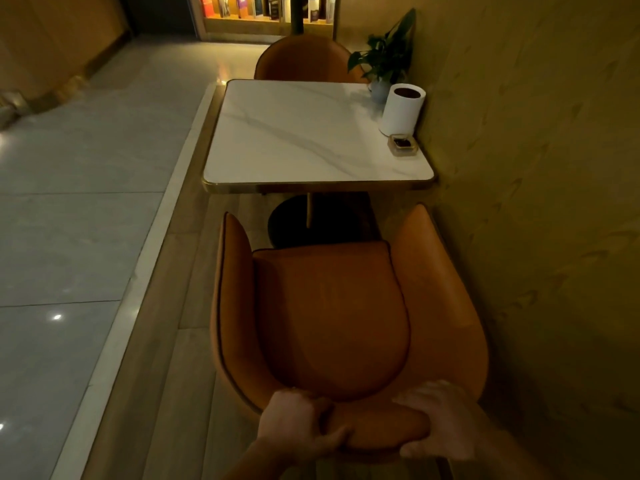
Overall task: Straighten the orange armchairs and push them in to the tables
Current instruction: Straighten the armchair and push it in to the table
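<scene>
**Orange armchair gripped at the backrest, short of the table**

Located bottom centre of the head view, seen from behind and above. Facing the table roughly square-on. Seat front and both arm tips short of the table's near edge, with the dark pedestal base showing in the gap. Right arm of the chair just beside the wall; cannot tell whether touching.

Left hand: wrapped round the top rim of the backrest. Fingers curled together over the inner side, thumb hooked round the outer side, pinching the padded rim between them.

Right hand: on the same rim, further right, apart from the left. Fingers draped over the top toward the seat and lying close together (blurred, so hard to separate one from another). Thumb below, on the outer face.

Second orange armchair: at the far side of the table, close in against the far edge, only its back showing.

On the table, along the wall side: potted plant at the far corner, white cylinder with a dark top just nearer, small square dish nearest, at the cylinder's foot (touching or just beside, cannot tell).

Left of the table: pale tiled floor. Lit bookshelf at the top of the view.
</scene>
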`<state>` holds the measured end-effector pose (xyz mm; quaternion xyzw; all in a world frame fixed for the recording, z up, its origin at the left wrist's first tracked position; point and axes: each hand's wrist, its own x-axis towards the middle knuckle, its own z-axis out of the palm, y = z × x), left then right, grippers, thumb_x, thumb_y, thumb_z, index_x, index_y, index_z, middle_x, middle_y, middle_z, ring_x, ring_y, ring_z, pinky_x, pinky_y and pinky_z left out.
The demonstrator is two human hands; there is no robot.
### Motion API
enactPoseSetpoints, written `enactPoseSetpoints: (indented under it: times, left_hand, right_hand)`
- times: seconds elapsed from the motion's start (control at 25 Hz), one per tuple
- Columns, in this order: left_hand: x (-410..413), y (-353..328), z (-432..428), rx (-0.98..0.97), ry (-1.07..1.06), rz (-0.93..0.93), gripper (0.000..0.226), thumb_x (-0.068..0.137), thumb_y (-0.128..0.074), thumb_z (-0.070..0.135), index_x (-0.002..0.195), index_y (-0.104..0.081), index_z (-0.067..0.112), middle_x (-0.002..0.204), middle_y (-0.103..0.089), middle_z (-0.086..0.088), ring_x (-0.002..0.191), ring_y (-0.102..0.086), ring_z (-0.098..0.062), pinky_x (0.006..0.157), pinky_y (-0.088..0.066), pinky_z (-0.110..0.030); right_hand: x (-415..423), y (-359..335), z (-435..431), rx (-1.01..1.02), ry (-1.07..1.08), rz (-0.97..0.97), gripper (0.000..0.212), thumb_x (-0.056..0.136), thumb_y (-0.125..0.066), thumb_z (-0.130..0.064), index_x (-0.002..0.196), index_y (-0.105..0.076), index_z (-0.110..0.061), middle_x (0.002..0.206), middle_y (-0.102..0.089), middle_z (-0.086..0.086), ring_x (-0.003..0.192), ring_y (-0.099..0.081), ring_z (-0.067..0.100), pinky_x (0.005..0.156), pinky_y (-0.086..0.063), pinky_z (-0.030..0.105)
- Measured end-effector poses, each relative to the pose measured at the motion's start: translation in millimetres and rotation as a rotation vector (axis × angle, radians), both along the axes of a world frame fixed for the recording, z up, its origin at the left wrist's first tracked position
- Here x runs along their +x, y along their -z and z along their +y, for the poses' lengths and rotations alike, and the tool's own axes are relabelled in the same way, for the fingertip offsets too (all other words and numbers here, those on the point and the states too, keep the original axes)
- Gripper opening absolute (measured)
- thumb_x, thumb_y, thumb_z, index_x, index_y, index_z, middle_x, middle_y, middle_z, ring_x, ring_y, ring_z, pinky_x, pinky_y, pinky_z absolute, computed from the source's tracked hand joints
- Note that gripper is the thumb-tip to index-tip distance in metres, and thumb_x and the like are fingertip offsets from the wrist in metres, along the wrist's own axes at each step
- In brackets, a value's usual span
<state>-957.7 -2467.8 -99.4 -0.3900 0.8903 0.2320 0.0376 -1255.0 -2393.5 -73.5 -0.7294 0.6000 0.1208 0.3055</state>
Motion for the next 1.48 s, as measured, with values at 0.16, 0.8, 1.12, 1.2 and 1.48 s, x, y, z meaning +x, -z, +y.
enactPoseSetpoints:
  times: [0.16, 0.8, 1.12, 1.2, 1.48]
  left_hand:
    - [-9.6, -4.5, -27.8, -0.015, -0.116, -0.005, 0.066, 0.081, -0.033, 0.086, 0.106, -0.066, 0.034, 0.092, -0.068, 0.008, 0.081, -0.063, -0.013, 0.071, -0.047, -0.03]
    - [-24.5, 17.7, -62.7, -0.092, -0.323, -0.1, 0.079, 0.076, -0.022, 0.09, 0.091, -0.074, 0.032, 0.083, -0.071, 0.012, 0.076, -0.061, -0.005, 0.083, -0.046, -0.031]
    - [-32.4, -5.7, -98.7, 0.059, -0.344, -0.08, 0.068, 0.074, -0.041, 0.085, 0.108, -0.072, 0.035, 0.11, -0.068, 0.021, 0.107, -0.058, -0.001, 0.102, -0.037, -0.025]
    - [-35.2, -10.5, -107.1, 0.104, -0.333, -0.098, 0.065, 0.077, -0.046, 0.083, 0.118, -0.068, 0.037, 0.123, -0.064, 0.022, 0.119, -0.054, -0.003, 0.112, -0.033, -0.029]
    - [-37.0, -11.6, -112.0, 0.082, -0.381, -0.038, 0.072, 0.068, -0.04, 0.089, 0.103, -0.072, 0.035, 0.106, -0.069, 0.021, 0.104, -0.059, 0.0, 0.096, -0.038, -0.024]
  right_hand:
    - [-2.5, -4.2, -29.3, -0.046, 0.036, -0.038, 0.093, 0.061, -0.04, -0.103, 0.141, -0.042, -0.056, 0.141, -0.048, -0.031, 0.13, -0.043, -0.001, 0.107, -0.027, 0.029]
    - [-2.4, 8.6, -65.9, -0.161, 0.271, -0.049, 0.092, 0.071, -0.021, -0.1, 0.123, -0.068, -0.04, 0.125, -0.068, -0.018, 0.115, -0.061, 0.007, 0.099, -0.047, 0.035]
    - [-0.9, -17.6, -105.8, -0.028, 0.37, -0.063, 0.104, 0.047, -0.027, -0.103, 0.123, -0.067, -0.045, 0.142, -0.054, -0.022, 0.138, -0.044, 0.011, 0.118, -0.026, 0.035]
    - [-2.1, -29.5, -116.2, 0.045, 0.298, -0.047, 0.095, 0.056, -0.024, -0.098, 0.123, -0.066, -0.045, 0.151, -0.045, -0.018, 0.144, -0.036, 0.015, 0.12, -0.02, 0.035]
    - [-0.3, -15.4, -117.4, -0.016, 0.402, -0.116, 0.085, 0.06, -0.038, -0.103, 0.114, -0.071, -0.046, 0.128, -0.062, -0.028, 0.128, -0.051, 0.004, 0.112, -0.03, 0.028]
